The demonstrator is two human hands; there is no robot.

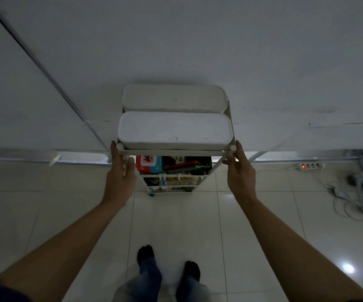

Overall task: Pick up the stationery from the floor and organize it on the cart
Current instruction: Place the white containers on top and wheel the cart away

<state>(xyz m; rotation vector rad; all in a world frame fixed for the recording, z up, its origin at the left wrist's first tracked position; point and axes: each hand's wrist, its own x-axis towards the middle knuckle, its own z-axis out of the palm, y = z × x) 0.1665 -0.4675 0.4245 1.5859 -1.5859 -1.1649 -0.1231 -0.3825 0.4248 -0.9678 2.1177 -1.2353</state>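
White tiled floor [176, 225], plain wall behind, pretty dim. Against that wall stands the cart [171, 152], white and slim, with two white lidded bins [175, 129] filling its top tier. The stationery [176, 167] is on the tier below: a red-and-blue pack and what look like red and green pens, hard to make out. My left hand [119, 171] grips the near left corner, right hand [240, 171] the near right one. A power strip [310, 166] and tangled cables [354, 192] lie off to the right.
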